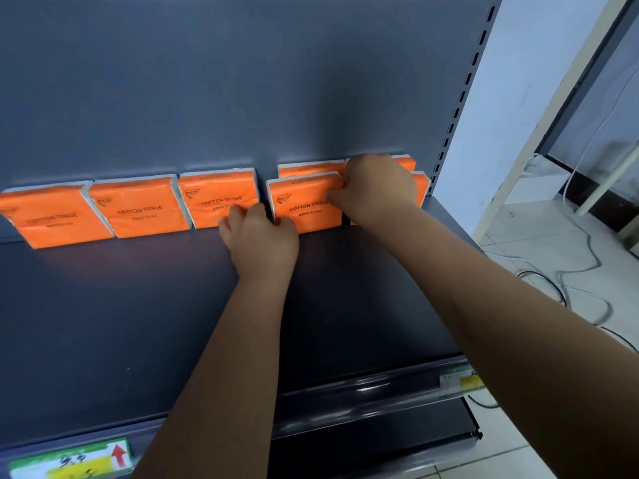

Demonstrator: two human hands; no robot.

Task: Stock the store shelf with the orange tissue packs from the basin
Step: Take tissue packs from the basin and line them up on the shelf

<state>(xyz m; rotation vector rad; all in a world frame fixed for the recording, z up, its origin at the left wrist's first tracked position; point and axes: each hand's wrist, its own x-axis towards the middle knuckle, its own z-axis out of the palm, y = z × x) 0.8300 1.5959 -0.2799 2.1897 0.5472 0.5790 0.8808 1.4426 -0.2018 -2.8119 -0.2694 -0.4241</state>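
Up against the grey back wall of the shelf, the orange tissue packs stand in a row. They lean on the wall with their printed sides facing out. Three packs stand side by side along the left part of the wall. Then there is a small gap. Past the gap, toward the right end of the wall, the packs stand two deep. A back pack touches the wall, and a front pack stands just before it. More orange shows at the far right end of the wall, but the right hand hides most of it.

The right hand has its fingers curled round the right edge of the front pack and holds it. The left hand sits low at the gap. Its fingers lie on the bottom corner of the third pack, and its thumb is against the lower left corner of the front pack. I cannot tell if this hand is gripping or only pressing.

I think the person is setting the front pack in place, as part of a second row out from the wall. The next move should be a gentle one. The pack needs a push so it stands straight and leans on the one behind it. Then both hands should let go slowly, so nothing tips forward. After that, more packs must come from the basin, which I cannot see from here. A lot of the shelf in front of the wall is bare, so I think plenty of stocking is left.
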